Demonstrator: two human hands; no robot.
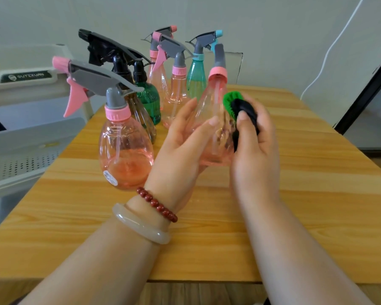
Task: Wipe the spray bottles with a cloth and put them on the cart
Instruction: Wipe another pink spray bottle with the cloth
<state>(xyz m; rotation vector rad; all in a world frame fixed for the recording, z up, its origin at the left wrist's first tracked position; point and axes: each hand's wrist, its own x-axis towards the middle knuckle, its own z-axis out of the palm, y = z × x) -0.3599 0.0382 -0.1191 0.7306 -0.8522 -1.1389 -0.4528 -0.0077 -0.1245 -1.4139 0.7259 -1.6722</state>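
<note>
The clear pink cone-shaped plastic spray bottle [208, 111] is held tilted just above the wooden table [306, 172], its grey nozzle pointing away. The left hand [180, 148] cradles its lower body, fingers and thumb wrapped loosely round it. The right hand [256, 148] pinches a bunched green and black cloth [243, 110] between thumb and curled fingers, pressing it against the bottle's right side. Just left stands a pink egg-shaped spray bottle [123, 155]; behind are a dark green round bottle [149, 100], a teal bottle [196, 81] and more pink ones. A pale grey cart [20, 142] stands beside the table's left edge.
</note>
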